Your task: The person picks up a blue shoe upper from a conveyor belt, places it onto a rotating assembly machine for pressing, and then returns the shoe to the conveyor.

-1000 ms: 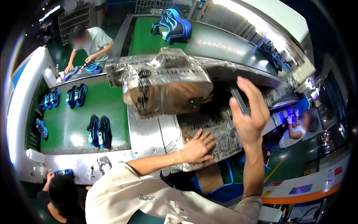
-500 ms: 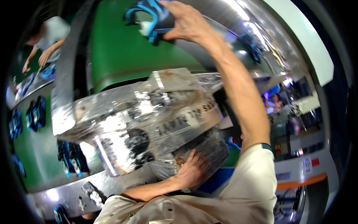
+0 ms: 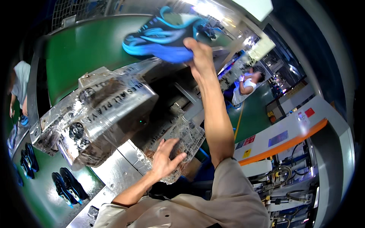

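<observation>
A blue and black sports shoe [image 3: 163,38] is in my right hand [image 3: 200,57], raised over the near end of a green conveyor belt [image 3: 81,45]. The thumb and fingers grip one end of the shoe, its sole facing toward me; motion blurs it slightly. Lower down, my left hand [image 3: 166,159] is open with fingers spread, over a film-wrapped panel [image 3: 186,140] covered in print. Whether the palm presses on it I cannot tell. Left of that hand is a bulky metal machine housing [image 3: 110,110] wrapped in clear film.
Pairs of dark shoes [image 3: 69,187] stand on a lower green belt [image 3: 45,201] at left. One person [image 3: 21,83] stands at far left, another [image 3: 245,87] sits farther off at right. A white machine with an orange edge [image 3: 281,142] and exposed hoses is close on the right.
The view has turned to the right. My right hand has brought the shoe nearer, and more of its side and sole shows. My left hand remains by the film-wrapped panel.
</observation>
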A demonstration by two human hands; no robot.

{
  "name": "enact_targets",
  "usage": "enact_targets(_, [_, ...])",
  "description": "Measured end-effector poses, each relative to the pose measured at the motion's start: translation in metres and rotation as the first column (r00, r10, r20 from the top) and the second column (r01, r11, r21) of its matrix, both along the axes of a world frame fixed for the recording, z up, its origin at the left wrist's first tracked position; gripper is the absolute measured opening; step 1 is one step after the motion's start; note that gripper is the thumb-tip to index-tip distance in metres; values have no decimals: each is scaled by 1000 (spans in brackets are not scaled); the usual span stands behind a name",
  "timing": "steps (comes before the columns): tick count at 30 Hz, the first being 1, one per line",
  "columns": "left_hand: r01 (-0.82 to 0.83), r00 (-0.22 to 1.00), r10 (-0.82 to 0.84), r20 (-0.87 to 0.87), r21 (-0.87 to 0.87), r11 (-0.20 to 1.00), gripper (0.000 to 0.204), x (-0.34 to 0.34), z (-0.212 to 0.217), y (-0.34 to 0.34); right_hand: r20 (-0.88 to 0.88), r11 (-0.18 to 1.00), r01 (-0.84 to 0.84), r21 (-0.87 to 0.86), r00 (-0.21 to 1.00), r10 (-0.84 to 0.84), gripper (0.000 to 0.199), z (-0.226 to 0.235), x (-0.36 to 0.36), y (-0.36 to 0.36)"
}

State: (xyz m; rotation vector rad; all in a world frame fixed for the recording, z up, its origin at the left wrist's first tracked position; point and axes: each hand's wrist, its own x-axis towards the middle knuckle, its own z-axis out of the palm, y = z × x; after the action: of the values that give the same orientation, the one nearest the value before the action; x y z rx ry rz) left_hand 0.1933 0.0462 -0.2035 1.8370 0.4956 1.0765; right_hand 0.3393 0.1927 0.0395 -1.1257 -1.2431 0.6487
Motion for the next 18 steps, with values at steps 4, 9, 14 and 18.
enact_targets(4, [486, 766, -209, 608, -335, 807, 87, 24, 40, 3, -209, 954, 189, 232, 968, -141, 23, -37, 40, -118])
enact_targets(9, [790, 457, -263, 850, -252, 558, 78, 96, 105, -42, -469, 801, 512, 310, 815, -339, 28, -112, 32, -274])
enact_targets(14, [866, 500, -269, 823, -480, 141, 50, 141, 79, -138, 27, 820, 570, 54, 820, -572, 84, -148, 29, -434])
enact_targets(18, [804, 581, -527, 621, -538, 252, 49, 159, 62, -236, 46, 788, 615, -29, 788, -613, 102, -128, 24, -598])
